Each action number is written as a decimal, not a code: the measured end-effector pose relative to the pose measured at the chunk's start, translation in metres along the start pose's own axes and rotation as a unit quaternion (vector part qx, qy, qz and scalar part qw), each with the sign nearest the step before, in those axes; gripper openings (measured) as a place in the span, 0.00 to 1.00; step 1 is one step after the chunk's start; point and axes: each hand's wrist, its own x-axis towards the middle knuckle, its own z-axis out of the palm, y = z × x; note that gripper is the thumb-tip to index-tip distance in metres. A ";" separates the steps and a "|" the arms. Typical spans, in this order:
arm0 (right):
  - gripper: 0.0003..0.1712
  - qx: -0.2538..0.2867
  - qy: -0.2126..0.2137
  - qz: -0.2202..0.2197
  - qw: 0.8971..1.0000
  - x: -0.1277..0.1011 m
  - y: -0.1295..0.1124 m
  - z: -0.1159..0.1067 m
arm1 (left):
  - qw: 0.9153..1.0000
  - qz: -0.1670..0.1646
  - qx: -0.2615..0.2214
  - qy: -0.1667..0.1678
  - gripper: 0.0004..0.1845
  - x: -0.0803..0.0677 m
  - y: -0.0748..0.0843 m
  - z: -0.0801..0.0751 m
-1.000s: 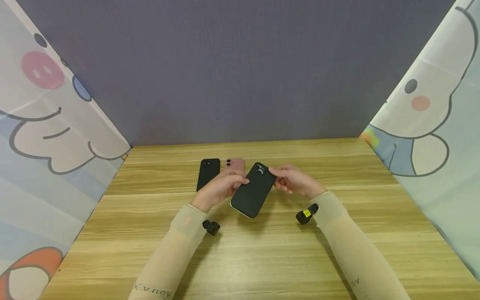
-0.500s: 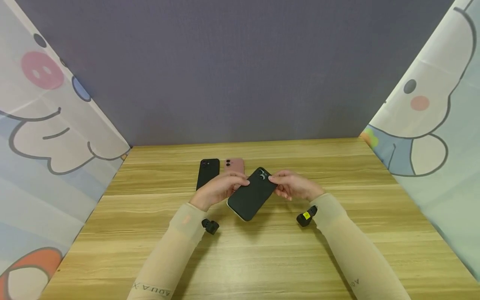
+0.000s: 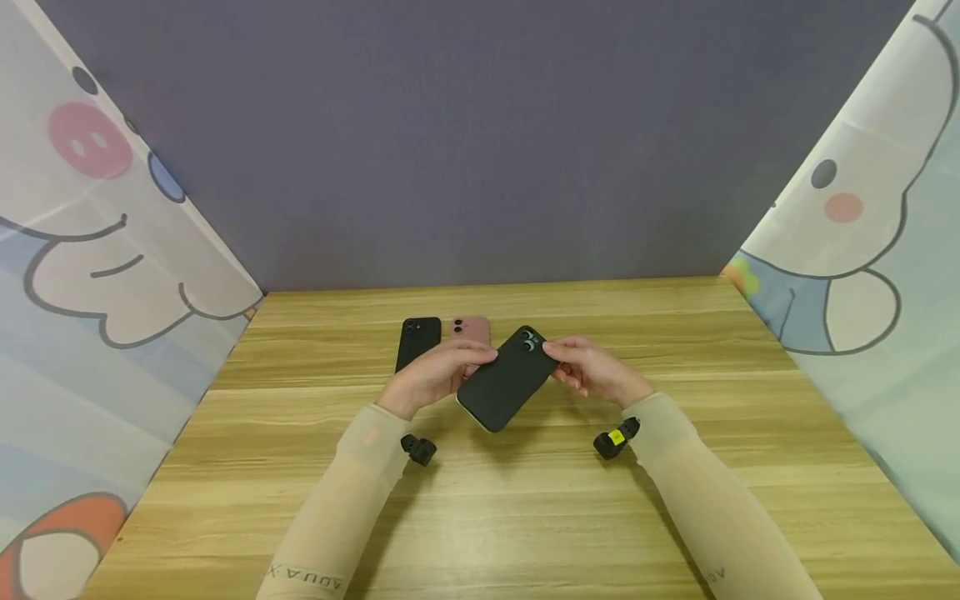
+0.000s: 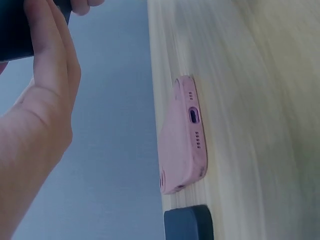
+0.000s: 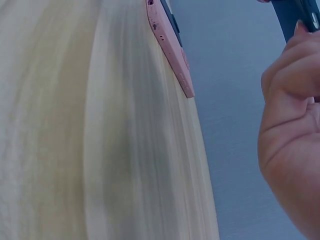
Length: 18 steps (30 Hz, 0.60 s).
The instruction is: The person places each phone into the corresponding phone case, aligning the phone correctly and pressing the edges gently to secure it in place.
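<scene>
Both hands hold a black phone [image 3: 506,382] up off the table, back side showing, tilted with its camera end to the upper right. A pale edge shows along its lower left side. The left hand [image 3: 438,377] pinches the phone's left edge, thumb over the back. At the upper right corner beside the camera lenses, the right hand [image 3: 592,367] pinches it between thumb and fingers. Behind the left hand lie a second black phone [image 3: 417,340] and a pink phone [image 3: 470,328], side by side. In the left wrist view the pink phone [image 4: 181,140] shows its charging port.
The wooden table [image 3: 510,525] ends at a grey-blue back wall [image 3: 487,150]. Cartoon-printed sheets [image 3: 75,275] hang at both sides. A small black camera [image 3: 418,450] sits on the left wrist, another camera [image 3: 617,437] on the right.
The held phone has turned clockwise, its camera end shifting right; it dipped slightly, then came back up. Both hands keep their grip. The two phones on the table stay put.
</scene>
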 end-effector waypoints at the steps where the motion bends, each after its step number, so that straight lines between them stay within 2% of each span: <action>1: 0.18 0.002 0.004 -0.003 1.000 -0.001 0.000 0.000 | 1.000 0.004 -0.002 0.006 0.09 -0.001 -0.001 -0.001; 5: 0.19 0.007 0.016 -0.014 1.000 -0.001 0.000 0.000 | 0.999 0.021 -0.010 0.032 0.09 -0.003 -0.003 -0.003; 9: 0.20 0.024 0.027 -0.024 0.999 0.000 0.000 0.001 | 0.998 0.036 -0.020 0.044 0.09 -0.003 -0.004 -0.005; 18: 0.21 0.053 0.067 -0.050 0.995 0.001 -0.003 0.004 | 0.993 0.063 -0.085 0.047 0.12 -0.002 -0.006 -0.008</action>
